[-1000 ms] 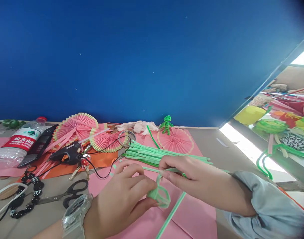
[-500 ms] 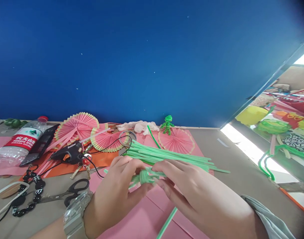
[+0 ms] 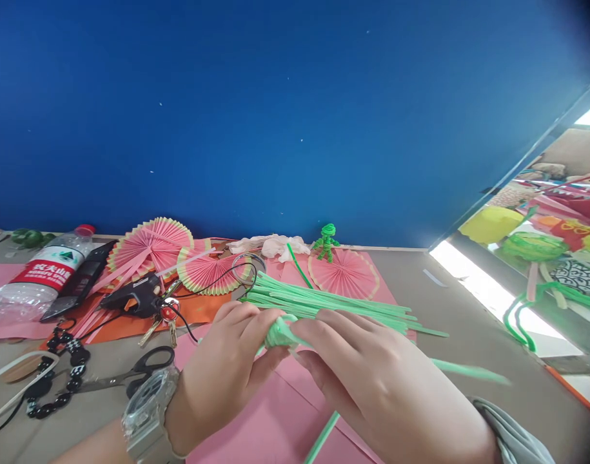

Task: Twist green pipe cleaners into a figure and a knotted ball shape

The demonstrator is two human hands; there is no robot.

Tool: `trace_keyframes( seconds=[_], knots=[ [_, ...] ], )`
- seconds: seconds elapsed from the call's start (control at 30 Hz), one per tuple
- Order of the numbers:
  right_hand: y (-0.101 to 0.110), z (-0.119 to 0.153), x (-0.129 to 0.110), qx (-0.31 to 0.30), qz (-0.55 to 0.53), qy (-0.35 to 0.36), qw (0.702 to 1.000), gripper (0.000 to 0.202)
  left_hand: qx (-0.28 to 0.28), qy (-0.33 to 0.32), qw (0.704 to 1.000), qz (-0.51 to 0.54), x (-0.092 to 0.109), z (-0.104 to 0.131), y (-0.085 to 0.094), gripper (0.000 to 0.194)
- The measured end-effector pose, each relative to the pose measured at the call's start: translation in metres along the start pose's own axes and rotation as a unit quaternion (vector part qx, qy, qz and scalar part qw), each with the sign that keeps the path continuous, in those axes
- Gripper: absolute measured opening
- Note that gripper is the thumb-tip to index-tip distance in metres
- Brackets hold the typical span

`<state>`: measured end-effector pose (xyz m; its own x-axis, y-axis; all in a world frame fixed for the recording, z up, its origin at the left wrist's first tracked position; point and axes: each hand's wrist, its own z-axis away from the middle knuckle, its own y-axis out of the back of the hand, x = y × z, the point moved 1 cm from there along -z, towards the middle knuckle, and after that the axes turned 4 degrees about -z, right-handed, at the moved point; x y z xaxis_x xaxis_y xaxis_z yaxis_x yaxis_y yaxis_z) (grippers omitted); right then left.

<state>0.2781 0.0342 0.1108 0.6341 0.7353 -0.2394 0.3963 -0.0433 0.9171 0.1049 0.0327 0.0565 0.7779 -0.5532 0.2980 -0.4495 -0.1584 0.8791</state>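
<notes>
A light green pipe cleaner figure, wound into a thick coil (image 3: 279,332), is pinched between my two hands above the pink paper (image 3: 260,428). My left hand (image 3: 222,367), with a clear watch on its wrist, grips the coil from the left with thumb and fingers. From the right, my right hand (image 3: 372,370) presses thumb and fingertips against it; the exact grip is partly hidden. A blurred pale green strand (image 3: 471,370) sticks out beyond my right hand. Just behind my hands lies a bundle of green pipe cleaners (image 3: 333,301). A single pipe cleaner (image 3: 322,439) lies below.
A small green pipe cleaner figure (image 3: 326,242) stands by the blue panel (image 3: 295,116), near pink folded paper fans (image 3: 344,273). To the left are scissors (image 3: 142,370), keys (image 3: 171,319), a black glue gun (image 3: 133,295), a bead bracelet (image 3: 77,370) and a plastic bottle (image 3: 43,274).
The coil has turned between my fingers, and my right hand has rolled over it slightly. A strand now shows out to the right of my right hand.
</notes>
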Motion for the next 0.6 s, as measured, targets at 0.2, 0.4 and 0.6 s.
trace_keyframes(
  seconds=[0.2, 0.4, 0.6],
  knots=[
    [-0.006, 0.003, -0.007, 0.019, -0.004, 0.019, 1.000, 0.016, 0.026, 0.013, 1.000, -0.007, -0.003, 0.001, -0.002, 0.023],
    [-0.013, 0.001, -0.008, 0.013, 0.008, 0.056, 0.998, 0.018, 0.006, 0.041, 0.999, 0.013, -0.004, -0.002, 0.003, 0.018],
    [-0.010, 0.003, -0.004, 0.055, -0.040, 0.024, 0.997, 0.016, 0.009, 0.076, 0.990, 0.121, 0.000, -0.004, 0.010, 0.017]
  ],
)
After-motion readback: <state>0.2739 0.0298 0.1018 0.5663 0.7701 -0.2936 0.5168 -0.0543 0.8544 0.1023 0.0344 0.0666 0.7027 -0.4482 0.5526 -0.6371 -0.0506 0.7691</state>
